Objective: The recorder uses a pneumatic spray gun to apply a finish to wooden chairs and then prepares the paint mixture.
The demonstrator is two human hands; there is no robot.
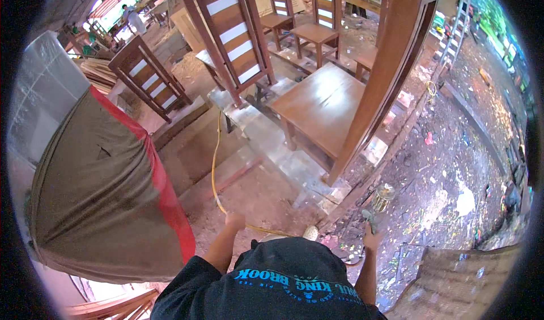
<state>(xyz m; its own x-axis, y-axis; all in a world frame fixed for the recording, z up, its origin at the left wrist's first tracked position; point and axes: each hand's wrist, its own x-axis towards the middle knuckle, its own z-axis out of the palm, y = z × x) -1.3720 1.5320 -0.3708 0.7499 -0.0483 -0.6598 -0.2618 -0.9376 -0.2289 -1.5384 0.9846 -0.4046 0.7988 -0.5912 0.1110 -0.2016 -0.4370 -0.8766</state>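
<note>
My left hand (235, 222) is closed around a yellow hose (215, 172), which runs up toward the wooden chairs and back past my body. In my right hand (372, 239) is a spray gun (369, 217), its grip wrapped by my fingers. A clear cup (383, 195) with yellowish contents shows just above the gun; I cannot tell how the two join. Ahead of me stands a brown wooden chair with a glossy seat (323, 102) and a tall back (382, 87) seen nearly edge-on. The gun is apart from this chair, to its near right.
Tall chair backs with white slats (232, 34) (152, 82) rise ahead and at left. More chairs (317, 34) stand farther back. A brown cloth with red trim (102, 189) bulks at left. Brown sheeting (462, 286) lies at lower right. A distant person (133, 19) is at upper left.
</note>
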